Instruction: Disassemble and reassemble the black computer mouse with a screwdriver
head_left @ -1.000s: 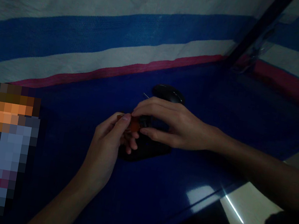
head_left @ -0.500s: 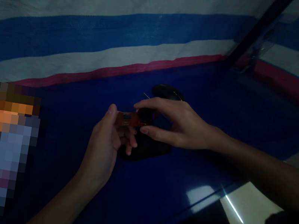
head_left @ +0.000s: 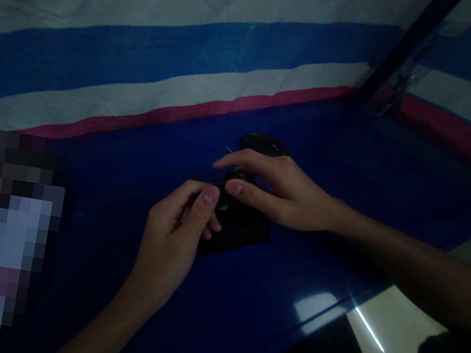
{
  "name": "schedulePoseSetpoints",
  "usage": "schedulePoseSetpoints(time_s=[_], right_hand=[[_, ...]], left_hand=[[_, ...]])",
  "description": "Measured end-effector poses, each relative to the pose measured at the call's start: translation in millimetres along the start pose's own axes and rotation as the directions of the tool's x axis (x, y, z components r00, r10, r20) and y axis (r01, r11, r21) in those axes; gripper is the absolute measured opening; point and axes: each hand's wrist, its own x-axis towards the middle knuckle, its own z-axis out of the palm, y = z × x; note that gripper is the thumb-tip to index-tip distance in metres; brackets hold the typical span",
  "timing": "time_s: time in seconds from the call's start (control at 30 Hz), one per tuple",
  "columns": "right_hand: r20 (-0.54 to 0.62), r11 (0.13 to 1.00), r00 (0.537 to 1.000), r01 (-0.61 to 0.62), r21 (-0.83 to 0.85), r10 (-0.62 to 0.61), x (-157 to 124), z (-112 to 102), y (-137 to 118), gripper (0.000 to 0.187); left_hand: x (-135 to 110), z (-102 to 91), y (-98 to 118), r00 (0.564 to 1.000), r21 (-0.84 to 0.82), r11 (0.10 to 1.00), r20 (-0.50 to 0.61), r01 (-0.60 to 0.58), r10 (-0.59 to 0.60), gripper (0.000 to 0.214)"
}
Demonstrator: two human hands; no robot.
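Both of my hands meet over a dark blue tabletop, at a small circuit board (head_left: 241, 175) that looks mostly dark from this side. Thumb and bent fingers of my left hand (head_left: 179, 221) pinch its left end; the remaining fingers curl underneath. From the right, my right hand (head_left: 280, 189) has its thumb against the board's near side, with the index finger stretched beyond it. Its other fingertips are hidden. Below the hands lies a black flat piece (head_left: 238, 239), partly covered. Just behind my right hand rests a black rounded shell (head_left: 263, 142), like a computer mouse cover.
A thin light-coloured rod (head_left: 229, 151) shows beside my right index finger. Striped sheeting (head_left: 149, 43) hangs along the table's back, with a dark post (head_left: 405, 48) and clear plastic (head_left: 385, 102) at the corner. A pixelated area covers the left edge.
The board's brown face with its chip has turned out of sight. My left hand has moved right, its thumb folding down over the board. My right hand has stayed nearly in place.
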Motion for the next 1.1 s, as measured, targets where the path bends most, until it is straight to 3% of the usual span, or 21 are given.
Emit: schedulePoseSetpoints(time_s=[0.1, 0.23, 0.43, 0.57, 0.67, 0.73, 0.87, 0.93, 1.0, 1.1], right_hand=[[0.036, 1.0, 0.999, 0.013, 0.01, -0.013, -0.4, 1.3, 2.3, 0.038], [0.055, 0.989, 0.991, 0.128, -0.07, -0.124, -2.0, 3.5, 6.4, 0.057], [0.104, 0.981, 0.98, 0.179, -0.074, -0.171, -2.4, 2.3, 6.3, 0.037], [0.054, 0.988, 0.988, 0.147, -0.049, -0.144, -0.4, 0.1, 2.5, 0.033], [0.023, 0.998, 0.999, 0.05, -0.042, -0.049, 1.5, -2.2, -0.5, 0.029], [0.019, 1.0, 1.0, -0.014, -0.028, 0.015, 2.5, -3.7, -2.1, 0.033], [0.061, 0.996, 0.996, -0.073, 0.049, 0.07, 3.1, -4.2, -1.6, 0.041], [0.024, 0.998, 0.999, -0.042, 0.044, 0.041, 2.6, -3.1, 1.5, 0.038], [-0.021, 1.0, 0.999, 0.029, -0.012, -0.029, 1.5, -1.3, 5.4, 0.05], [0.015, 0.976, 0.988, 0.156, -0.15, -0.155, -0.6, 1.7, 9.5, 0.058]], left_hand=[[1.4, -0.8, -2.3, 0.999, -0.124, 0.991, -0.009, 0.052, -0.054, 0.028], [5.1, -0.9, -3.8, 0.985, -0.304, 0.942, -0.048, 0.143, -0.165, 0.028], [8.3, 3.1, 1.7, 0.973, -0.373, 0.903, 0.002, 0.214, -0.23, 0.033], [9.7, 2.2, -0.8, 0.983, -0.417, 0.898, -0.051, 0.139, -0.176, 0.037], [8.7, 0.4, -3.9, 0.993, -0.318, 0.948, -0.099, 0.026, -0.06, 0.032], [7.1, 0.1, -4.9, 0.997, -0.197, 0.98, -0.074, -0.012, -0.003, 0.024], [5.2, 0.2, -5.2, 0.999, -0.17, 0.985, -0.014, 0.03, -0.032, 0.016], [5.1, -0.8, -5.2, 0.998, -0.222, 0.973, -0.014, 0.056, -0.061, 0.017], [5.1, -2.4, -5.0, 0.995, -0.271, 0.958, -0.019, 0.092, -0.101, 0.017], [5.3, -3.8, -4.6, 0.984, -0.338, 0.926, 0.0, 0.167, -0.177, 0.019]])
